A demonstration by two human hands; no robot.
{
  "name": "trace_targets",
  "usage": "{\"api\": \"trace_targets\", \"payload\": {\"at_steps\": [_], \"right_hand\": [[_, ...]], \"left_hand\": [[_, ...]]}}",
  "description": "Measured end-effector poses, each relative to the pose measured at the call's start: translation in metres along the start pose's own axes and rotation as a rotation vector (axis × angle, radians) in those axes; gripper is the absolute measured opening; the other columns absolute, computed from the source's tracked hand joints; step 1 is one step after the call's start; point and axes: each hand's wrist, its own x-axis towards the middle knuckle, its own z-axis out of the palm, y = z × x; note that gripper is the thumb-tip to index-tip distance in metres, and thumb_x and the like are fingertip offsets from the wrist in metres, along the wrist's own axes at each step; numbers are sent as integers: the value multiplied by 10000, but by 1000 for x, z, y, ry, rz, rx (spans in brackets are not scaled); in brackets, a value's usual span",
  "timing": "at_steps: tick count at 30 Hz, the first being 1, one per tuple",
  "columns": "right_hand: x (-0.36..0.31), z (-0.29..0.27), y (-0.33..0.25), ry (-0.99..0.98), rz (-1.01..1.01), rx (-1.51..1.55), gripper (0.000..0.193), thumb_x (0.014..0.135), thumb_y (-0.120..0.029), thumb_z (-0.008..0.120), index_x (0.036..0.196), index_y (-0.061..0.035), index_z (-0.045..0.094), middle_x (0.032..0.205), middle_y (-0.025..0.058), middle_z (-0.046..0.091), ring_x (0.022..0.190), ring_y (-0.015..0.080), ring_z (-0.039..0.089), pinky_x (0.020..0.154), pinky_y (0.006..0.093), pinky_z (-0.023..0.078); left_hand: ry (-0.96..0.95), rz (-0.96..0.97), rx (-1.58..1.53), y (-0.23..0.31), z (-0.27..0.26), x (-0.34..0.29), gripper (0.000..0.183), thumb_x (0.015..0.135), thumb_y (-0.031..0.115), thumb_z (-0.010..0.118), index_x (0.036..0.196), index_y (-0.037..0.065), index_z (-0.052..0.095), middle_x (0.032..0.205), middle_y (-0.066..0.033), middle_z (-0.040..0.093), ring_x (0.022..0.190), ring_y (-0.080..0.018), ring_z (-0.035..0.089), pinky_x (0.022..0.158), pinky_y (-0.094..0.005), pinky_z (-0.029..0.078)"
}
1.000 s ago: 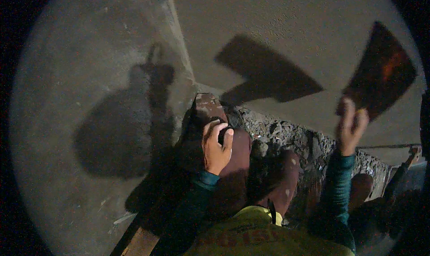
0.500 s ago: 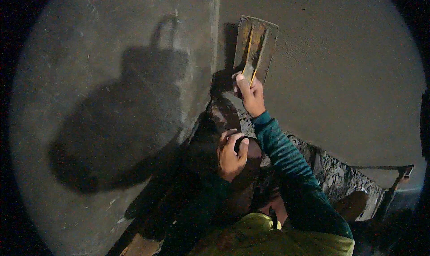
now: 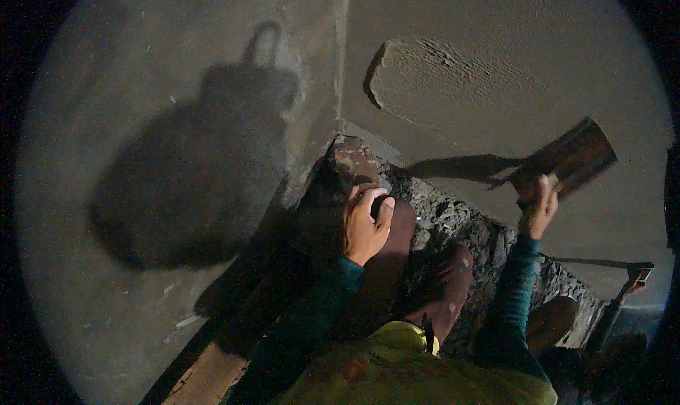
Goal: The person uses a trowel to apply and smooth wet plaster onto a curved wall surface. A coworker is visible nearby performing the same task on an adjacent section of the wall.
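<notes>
My right hand (image 3: pixel 542 200) grips a plastering float (image 3: pixel 574 157), blurred by motion, with a wide rectangular blade. The blade is tilted up to the right, over the grey plastered surface (image 3: pixel 496 23); whether it touches the surface I cannot tell. On that surface, left of the float, lies a raised patch of fresh plaster (image 3: pixel 432 69) with a thick left edge and a rippled texture. My left hand (image 3: pixel 366 224) rests on my bent knee (image 3: pixel 400 228), its fingers loosely curved and apart, holding nothing.
Broken rubble (image 3: pixel 453 214) runs along the lower edge of the plastered surface. A grey wall (image 3: pixel 142 51) on the left carries a large shadow and meets that surface at a corner. At far right, another person's hand (image 3: pixel 632 288) holds a long, thin tool (image 3: pixel 595 263).
My right hand has swept the float rightward and down from near the corner, turning its blade. The rippled plaster patch now shows where the float was. My left hand stays on the knee.
</notes>
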Motion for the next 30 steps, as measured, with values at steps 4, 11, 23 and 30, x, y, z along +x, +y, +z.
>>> {"api": "trace_targets", "payload": {"at_steps": [4,11,23,30], "right_hand": [[-15,-25,-10,-96,-229,-385,245,1004,-270,594,1083,-39,612,841,0,597,689,108,564,608,261,469],[-72,117,22,-818,-414,-765,342,856,-147,668,1170,-15,628,1009,237,667,915,387,670,764,449,539],[-56,198,65,-865,-692,-1053,774,703,-342,814,1269,37,446,803,227,699,739,401,703,633,498,569],[-45,198,-11,-762,-695,-989,602,767,-363,745,1196,-15,503,842,237,694,733,428,683,637,517,560]], "left_hand": [[-1,41,-42,-1,3,0,316,940,321,646,1125,66,656,1106,-203,675,1078,-408,602,960,-439,474],[16,-17,-259,-7,13,38,407,959,266,619,1240,-28,613,1241,-238,633,1184,-423,570,986,-445,459],[7,-285,-755,-8,56,108,732,976,305,631,1493,-86,290,1408,-270,492,1302,-311,509,1067,-383,418],[272,23,-381,45,40,131,420,933,271,638,1096,-111,582,1002,-334,640,950,-486,603,850,-450,481]]}}
